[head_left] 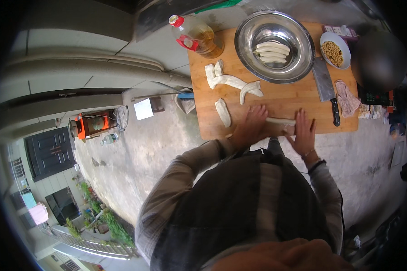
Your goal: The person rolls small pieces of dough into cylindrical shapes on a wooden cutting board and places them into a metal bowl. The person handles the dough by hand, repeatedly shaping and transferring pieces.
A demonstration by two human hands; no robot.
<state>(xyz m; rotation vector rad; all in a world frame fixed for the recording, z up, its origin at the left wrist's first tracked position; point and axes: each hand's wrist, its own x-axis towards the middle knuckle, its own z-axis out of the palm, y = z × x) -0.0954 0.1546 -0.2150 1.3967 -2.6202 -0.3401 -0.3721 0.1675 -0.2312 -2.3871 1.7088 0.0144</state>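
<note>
A rope of pale dough [280,120] lies across the near part of a wooden board [288,100]. My left hand [252,122] rests palm-down over its left end, fingers stretched forward. Over the right end, my right hand [302,128] lies flat with its thumb spread; neither hand is wrapped around the dough. The rope's ends are hidden under my hands. To the left sits a short dough piece [223,112]. Several floured strips of dough [229,80] lie overlapping farther back. A steel basin [274,76] behind them holds several shaped dough lengths [273,52].
A cleaver [324,81] lies right of the basin, beside a crumpled pink cloth [346,98]. A white bowl of soybean-like beans [332,50], a power strip [339,31] and a dark round object [380,62] are at the right. An oil bottle [201,39] stands at the back left.
</note>
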